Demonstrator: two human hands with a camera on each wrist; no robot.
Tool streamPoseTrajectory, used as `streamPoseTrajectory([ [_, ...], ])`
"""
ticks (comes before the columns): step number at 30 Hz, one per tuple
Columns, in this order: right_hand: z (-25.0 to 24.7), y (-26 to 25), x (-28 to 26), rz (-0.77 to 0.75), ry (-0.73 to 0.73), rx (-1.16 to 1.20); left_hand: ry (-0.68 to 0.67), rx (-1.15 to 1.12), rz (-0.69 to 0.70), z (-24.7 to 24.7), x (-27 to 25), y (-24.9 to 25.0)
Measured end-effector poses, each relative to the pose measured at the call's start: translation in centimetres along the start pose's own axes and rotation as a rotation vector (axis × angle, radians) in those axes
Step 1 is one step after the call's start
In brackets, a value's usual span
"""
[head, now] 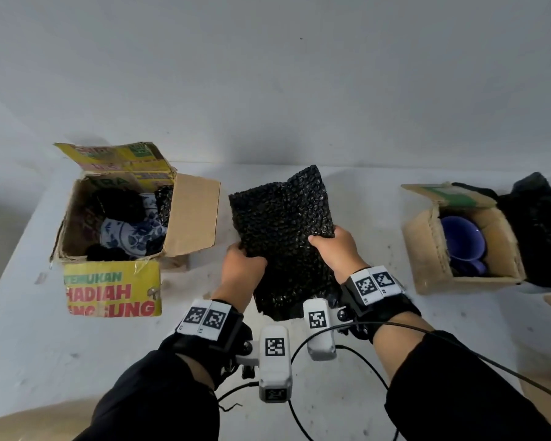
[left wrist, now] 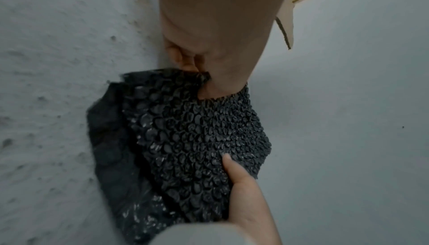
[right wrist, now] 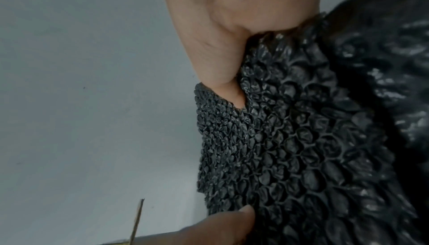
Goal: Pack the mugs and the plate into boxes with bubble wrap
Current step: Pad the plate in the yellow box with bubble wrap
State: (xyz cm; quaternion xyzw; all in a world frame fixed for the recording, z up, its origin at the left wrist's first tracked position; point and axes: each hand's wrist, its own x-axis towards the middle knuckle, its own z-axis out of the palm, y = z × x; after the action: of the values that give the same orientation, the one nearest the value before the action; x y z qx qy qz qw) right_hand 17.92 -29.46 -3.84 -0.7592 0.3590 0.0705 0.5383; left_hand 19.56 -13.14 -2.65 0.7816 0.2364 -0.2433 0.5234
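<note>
On the pale table (head: 347,361) against a white wall, your left hand (head: 242,268) and right hand (head: 337,249) pinch a black bubble wrap sheet (head: 280,230) by its side edges. The left box (head: 191,218) holds a blue-patterned mug (head: 131,233), the right box (head: 427,246) what look like dark blue mugs (head: 462,237).
</note>
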Motion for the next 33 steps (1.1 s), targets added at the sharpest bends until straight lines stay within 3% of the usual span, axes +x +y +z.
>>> streamPoseTrajectory([
  [3,-1.7,-0.8,-0.6,-0.089,0.009,-0.006,-0.083,-0.009,0.029,0.2,-0.6,0.7],
  [9,-5.9,-5.0,-3.8,-0.283,0.034,-0.008,-0.215,-0.098,0.221,-0.8,-4.0,4.0],
  [17,-5.6,-11.7,-8.5,-0.408,0.008,0.152,-0.275,-0.263,0.395,-8.2,-7.1,7.6],
  [20,-3.3,-13.8,-10.0,-0.431,-0.059,0.183,-0.23,-0.324,0.403,-12.5,-6.8,7.6],
  [23,-0.5,-15.8,-11.1,-0.448,-0.146,0.138,-0.103,-0.383,0.398,-17.2,-5.9,6.6],
  [28,4.6,-18.8,-11.5,-0.42,-0.322,-0.086,0.052,-0.402,0.361,-24.8,-4.1,4.0],
  [33,9.7,-21.3,-10.7,-0.327,-0.398,-0.339,0.077,-0.4,0.315,-29.8,-2.1,1.7],
])
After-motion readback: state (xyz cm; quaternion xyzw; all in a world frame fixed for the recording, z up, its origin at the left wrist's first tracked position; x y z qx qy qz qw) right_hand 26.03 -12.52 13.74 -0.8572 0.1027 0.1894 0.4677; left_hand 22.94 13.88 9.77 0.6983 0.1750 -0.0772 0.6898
